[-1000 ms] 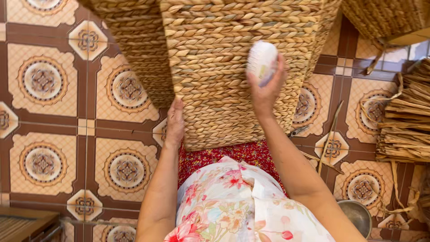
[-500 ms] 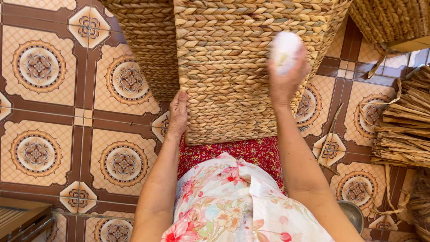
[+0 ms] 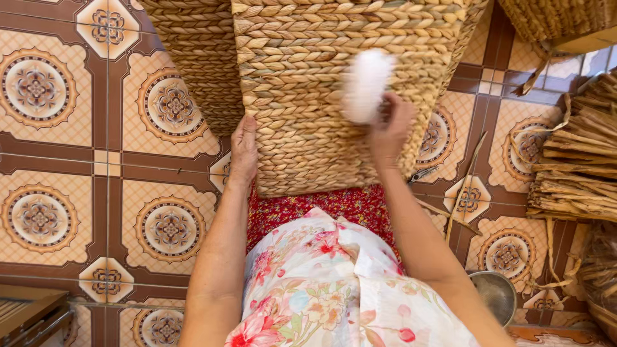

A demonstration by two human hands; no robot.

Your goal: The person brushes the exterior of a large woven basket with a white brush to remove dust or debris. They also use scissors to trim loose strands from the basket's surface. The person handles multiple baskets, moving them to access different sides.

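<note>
My left hand lies flat against the left edge of the big woven basket, fingers together and pointing up along the braided side, steadying it. The basket leans toward me with its near end resting on my lap, over the red patterned cloth that shows below it. My right hand is raised against the front of the basket, fingers pinched around a white rounded lump; it is blurred, so I cannot tell what it is made of. It sits right on the weave, near the upper right of the face turned to me. Under everything is the floor of brown and cream patterned tiles. To my right lies a bundle of dried stalks, and a small metal bowl sits near my right elbow.
</note>
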